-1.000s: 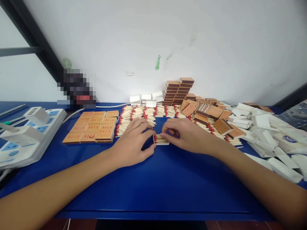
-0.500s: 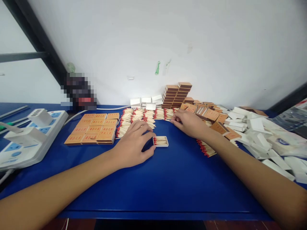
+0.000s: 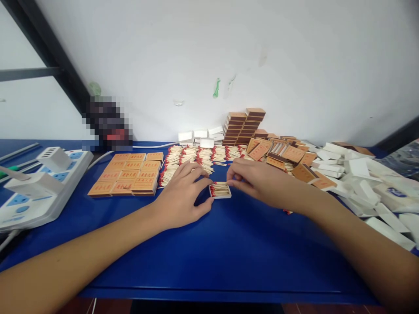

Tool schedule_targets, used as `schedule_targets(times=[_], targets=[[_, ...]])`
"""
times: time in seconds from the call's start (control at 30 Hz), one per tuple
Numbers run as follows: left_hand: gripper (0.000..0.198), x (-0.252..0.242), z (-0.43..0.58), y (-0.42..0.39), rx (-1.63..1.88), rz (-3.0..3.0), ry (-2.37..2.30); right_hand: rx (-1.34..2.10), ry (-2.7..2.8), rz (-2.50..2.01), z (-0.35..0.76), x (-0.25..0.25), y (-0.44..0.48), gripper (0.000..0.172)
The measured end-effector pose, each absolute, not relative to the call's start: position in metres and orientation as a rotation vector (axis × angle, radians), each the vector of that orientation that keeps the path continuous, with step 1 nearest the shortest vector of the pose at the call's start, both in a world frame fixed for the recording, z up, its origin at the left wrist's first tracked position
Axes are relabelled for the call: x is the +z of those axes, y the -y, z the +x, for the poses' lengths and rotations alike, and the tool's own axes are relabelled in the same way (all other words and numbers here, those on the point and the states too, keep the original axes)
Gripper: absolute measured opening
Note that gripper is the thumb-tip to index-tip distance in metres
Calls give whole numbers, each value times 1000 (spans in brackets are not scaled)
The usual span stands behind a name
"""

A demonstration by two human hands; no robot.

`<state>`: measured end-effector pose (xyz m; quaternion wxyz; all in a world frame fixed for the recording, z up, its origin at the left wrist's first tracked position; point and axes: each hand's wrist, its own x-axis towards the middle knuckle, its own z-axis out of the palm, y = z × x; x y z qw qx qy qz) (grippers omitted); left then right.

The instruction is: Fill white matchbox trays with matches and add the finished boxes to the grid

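Note:
A small white matchbox tray [image 3: 221, 196] lies on the blue table with red-headed matches [image 3: 220, 189] inside it. The thumb and index finger of my left hand [image 3: 185, 194] grip the tray's left end. At its right end, the fingers of my right hand [image 3: 250, 179] are pinched on a match [image 3: 221, 183] that lies along the tray's far edge, its red head to the left. Just behind both hands, loose matches [image 3: 186, 155] are spread in several piles.
Orange matchboxes [image 3: 127, 174] lie in rows at left, beside a white power strip [image 3: 73, 174]. More matchboxes [image 3: 242, 126] are stacked by the wall. A jumble of matchboxes [image 3: 293, 152] and white trays [image 3: 356, 168] fills the right. White trays [image 3: 193, 136] also stand at the back.
My right hand has come from the match piles at the back to the tray's right end, bringing a match. My left hand has stayed at the tray's left end.

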<state>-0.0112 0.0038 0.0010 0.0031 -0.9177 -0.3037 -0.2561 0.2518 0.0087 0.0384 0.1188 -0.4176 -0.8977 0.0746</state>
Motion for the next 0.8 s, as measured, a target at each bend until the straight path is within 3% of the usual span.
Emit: schedule_targets(times=[0.23, 0.57, 0.8], targets=[[29, 3, -11, -4, -781, -2902, 955, 71, 2670, -1261, 240, 31, 1, 15], [28, 4, -11, -4, -771, -2900, 958, 149, 2604, -1217, 244, 36, -3, 17], [26, 3, -10, -4, -793, -2905, 932, -133, 2488, -1501, 273, 21, -44, 16]])
